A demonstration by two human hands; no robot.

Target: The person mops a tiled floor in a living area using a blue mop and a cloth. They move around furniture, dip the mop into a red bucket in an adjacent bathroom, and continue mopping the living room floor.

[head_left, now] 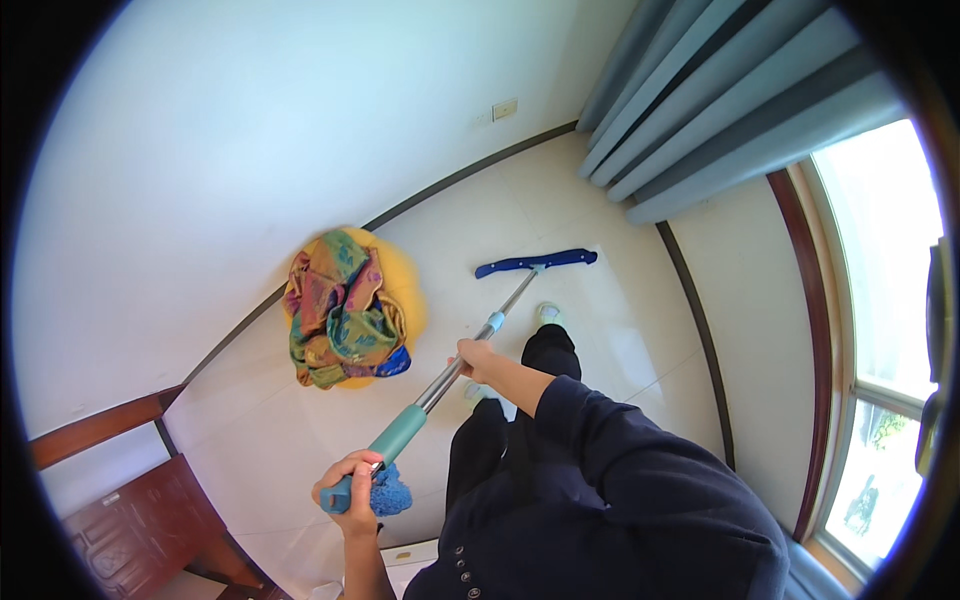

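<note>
A flat mop [436, 388] is held aslant over the pale tiled floor [455, 225]. Its blue-green end is gripped by the left hand [350, 490], the fingers wrapped around it; the metal pole is clasped farther down by the right hand [475, 361]. The dark blue mop pad [527, 264] is set on the floor, toward the far corner by the grey curtain [740, 120] and just beyond a light-coloured shoe [549, 313]. A blue shaggy item [391, 491] is seen just beside the left hand, partly covered; what it rests on cannot be told. Along the floor's left edge, near the wall, a yellow pouf [404, 285] is draped with a crumpled multicoloured patterned cloth [345, 305]. At the near left corner, dark wooden furniture [145, 525] is partly shown.
</note>
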